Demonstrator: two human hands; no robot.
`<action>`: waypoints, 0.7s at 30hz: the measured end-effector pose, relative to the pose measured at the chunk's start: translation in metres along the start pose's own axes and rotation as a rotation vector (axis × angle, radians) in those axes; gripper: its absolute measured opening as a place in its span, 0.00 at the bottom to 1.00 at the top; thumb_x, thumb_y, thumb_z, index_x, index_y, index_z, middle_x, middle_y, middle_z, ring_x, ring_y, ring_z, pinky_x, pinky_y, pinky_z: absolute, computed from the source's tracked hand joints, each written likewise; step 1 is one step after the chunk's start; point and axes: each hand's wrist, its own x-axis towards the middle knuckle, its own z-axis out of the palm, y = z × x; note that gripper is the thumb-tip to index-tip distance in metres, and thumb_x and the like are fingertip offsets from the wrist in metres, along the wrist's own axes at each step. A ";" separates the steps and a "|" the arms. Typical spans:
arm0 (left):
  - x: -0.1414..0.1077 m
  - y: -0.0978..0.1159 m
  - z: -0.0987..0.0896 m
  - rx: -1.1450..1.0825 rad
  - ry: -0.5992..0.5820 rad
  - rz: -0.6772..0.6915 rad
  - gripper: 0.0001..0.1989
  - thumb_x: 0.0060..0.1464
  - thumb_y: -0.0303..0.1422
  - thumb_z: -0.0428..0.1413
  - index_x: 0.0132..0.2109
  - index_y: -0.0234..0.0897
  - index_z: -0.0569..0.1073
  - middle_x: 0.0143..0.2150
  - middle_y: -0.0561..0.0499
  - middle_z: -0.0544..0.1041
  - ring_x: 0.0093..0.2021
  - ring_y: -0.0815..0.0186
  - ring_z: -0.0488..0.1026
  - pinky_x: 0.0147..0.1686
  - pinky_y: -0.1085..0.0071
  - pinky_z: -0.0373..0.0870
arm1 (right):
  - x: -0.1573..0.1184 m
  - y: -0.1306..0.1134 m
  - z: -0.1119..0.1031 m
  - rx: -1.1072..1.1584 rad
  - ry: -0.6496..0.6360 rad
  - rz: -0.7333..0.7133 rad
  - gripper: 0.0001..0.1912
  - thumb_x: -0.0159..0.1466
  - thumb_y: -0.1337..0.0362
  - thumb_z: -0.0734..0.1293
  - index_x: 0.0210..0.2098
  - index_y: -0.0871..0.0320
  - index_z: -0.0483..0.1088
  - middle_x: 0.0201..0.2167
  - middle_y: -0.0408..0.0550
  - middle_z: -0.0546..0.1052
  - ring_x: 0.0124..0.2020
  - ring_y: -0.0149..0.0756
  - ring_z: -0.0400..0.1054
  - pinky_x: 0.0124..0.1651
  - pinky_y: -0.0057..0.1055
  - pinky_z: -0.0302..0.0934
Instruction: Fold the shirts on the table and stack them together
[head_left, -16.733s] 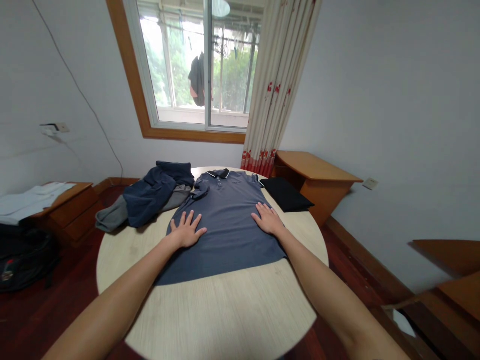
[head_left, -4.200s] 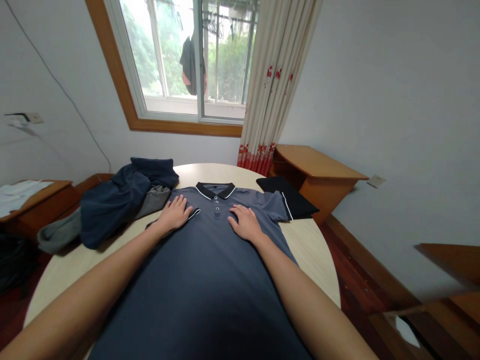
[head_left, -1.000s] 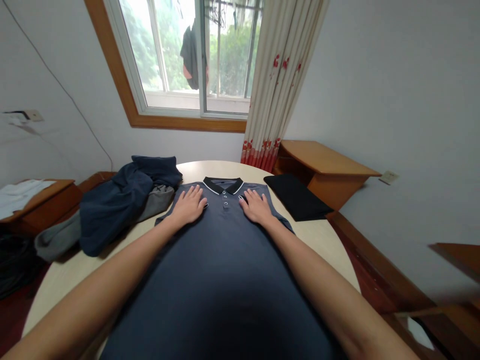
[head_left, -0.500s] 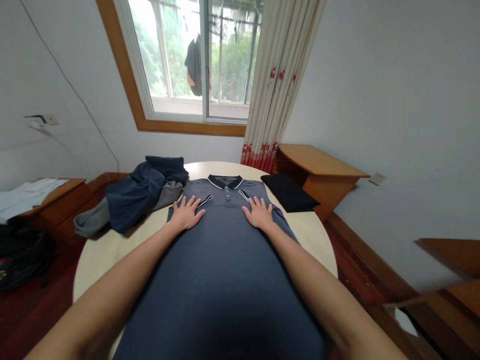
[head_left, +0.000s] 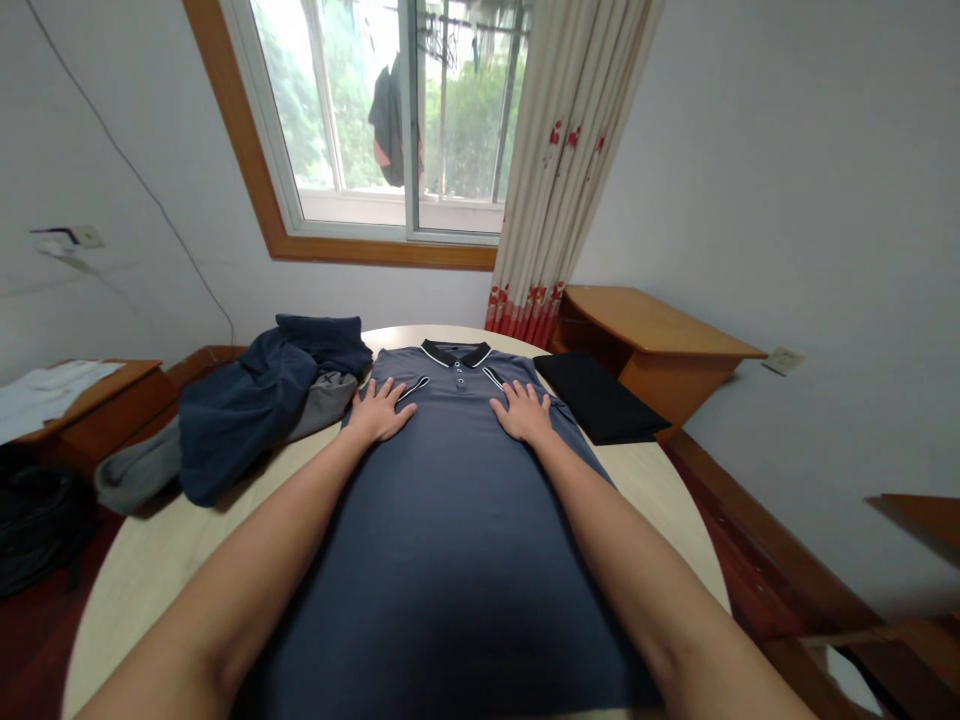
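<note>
A dark grey-blue polo shirt lies spread front side up, its black, white-edged collar at the far end and its hem toward me. Both sleeves are turned in over the chest, their white-striped cuffs showing near the buttons. My left hand rests flat with fingers spread on the sleeve at the left of the chest. On the opposite side my right hand presses flat on the other sleeve, fingers apart. Neither hand grips the cloth.
The round pale table carries a heap of navy and grey clothes at the left and a folded black cloth at the right. A wooden desk stands beyond the right edge. A curtain hangs behind.
The view has shifted closer over the table, and the shirt's hem edge now shows near the bottom. Both hands stay flat on the sleeves, nearly in place.
</note>
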 end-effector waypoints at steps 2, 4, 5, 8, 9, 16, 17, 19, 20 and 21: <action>0.006 -0.001 0.000 0.000 -0.011 -0.008 0.38 0.64 0.57 0.37 0.74 0.43 0.53 0.77 0.48 0.46 0.75 0.41 0.39 0.67 0.37 0.42 | 0.006 -0.001 0.001 0.005 0.008 0.000 0.36 0.72 0.43 0.49 0.72 0.56 0.51 0.75 0.52 0.48 0.74 0.54 0.39 0.70 0.61 0.33; 0.008 -0.001 0.000 0.004 -0.013 -0.010 0.38 0.64 0.57 0.36 0.74 0.44 0.53 0.77 0.48 0.46 0.75 0.41 0.39 0.67 0.38 0.43 | 0.008 -0.002 0.001 0.006 0.013 -0.002 0.36 0.72 0.44 0.49 0.72 0.56 0.51 0.74 0.52 0.49 0.74 0.54 0.39 0.70 0.61 0.34; 0.007 -0.001 0.000 0.009 -0.009 -0.007 0.38 0.65 0.57 0.36 0.74 0.44 0.52 0.77 0.48 0.46 0.75 0.42 0.39 0.67 0.39 0.43 | 0.009 -0.002 0.001 0.005 0.013 -0.007 0.36 0.72 0.44 0.49 0.72 0.56 0.51 0.74 0.52 0.49 0.74 0.54 0.39 0.70 0.61 0.34; 0.002 -0.001 -0.002 0.017 0.019 -0.005 0.37 0.66 0.54 0.37 0.74 0.42 0.53 0.76 0.46 0.47 0.75 0.43 0.41 0.68 0.41 0.44 | 0.007 -0.001 0.000 0.008 0.014 -0.033 0.36 0.72 0.44 0.50 0.72 0.56 0.52 0.74 0.52 0.50 0.74 0.54 0.40 0.70 0.60 0.35; -0.001 0.000 -0.004 0.021 0.043 -0.005 0.36 0.67 0.52 0.37 0.74 0.41 0.53 0.76 0.45 0.48 0.75 0.43 0.43 0.68 0.41 0.45 | 0.006 -0.001 -0.001 0.010 0.016 -0.036 0.35 0.72 0.44 0.50 0.72 0.56 0.52 0.74 0.53 0.50 0.74 0.53 0.41 0.70 0.59 0.36; -0.063 0.026 -0.011 0.020 0.145 0.152 0.31 0.69 0.45 0.38 0.72 0.35 0.58 0.75 0.45 0.51 0.75 0.54 0.45 0.71 0.49 0.43 | -0.031 -0.025 -0.004 -0.008 0.192 -0.103 0.30 0.74 0.53 0.49 0.68 0.61 0.59 0.72 0.56 0.57 0.73 0.50 0.45 0.71 0.53 0.33; -0.076 0.029 -0.010 0.002 0.107 0.188 0.32 0.68 0.46 0.38 0.72 0.36 0.58 0.75 0.46 0.51 0.75 0.54 0.45 0.71 0.49 0.43 | -0.041 -0.030 -0.003 0.013 0.166 -0.150 0.30 0.74 0.53 0.49 0.68 0.60 0.59 0.72 0.55 0.57 0.73 0.49 0.45 0.72 0.52 0.33; -0.102 0.032 -0.008 -0.026 0.027 0.240 0.32 0.68 0.48 0.37 0.72 0.38 0.57 0.75 0.47 0.50 0.75 0.55 0.44 0.70 0.48 0.43 | -0.064 -0.037 0.000 0.052 0.083 -0.227 0.31 0.74 0.50 0.50 0.69 0.59 0.58 0.72 0.54 0.55 0.73 0.47 0.45 0.72 0.51 0.36; -0.114 0.032 -0.007 -0.034 -0.004 0.252 0.33 0.68 0.49 0.37 0.72 0.39 0.57 0.75 0.47 0.49 0.75 0.55 0.44 0.70 0.48 0.43 | -0.075 -0.037 0.001 0.065 0.044 -0.251 0.32 0.73 0.49 0.50 0.70 0.58 0.57 0.73 0.53 0.55 0.73 0.47 0.44 0.72 0.51 0.37; -0.124 0.030 -0.007 -0.038 -0.026 0.259 0.33 0.68 0.49 0.37 0.72 0.39 0.57 0.76 0.48 0.49 0.75 0.55 0.44 0.70 0.48 0.43 | -0.086 -0.035 0.001 0.072 0.014 -0.263 0.32 0.73 0.48 0.51 0.70 0.58 0.57 0.73 0.53 0.54 0.74 0.47 0.44 0.72 0.51 0.37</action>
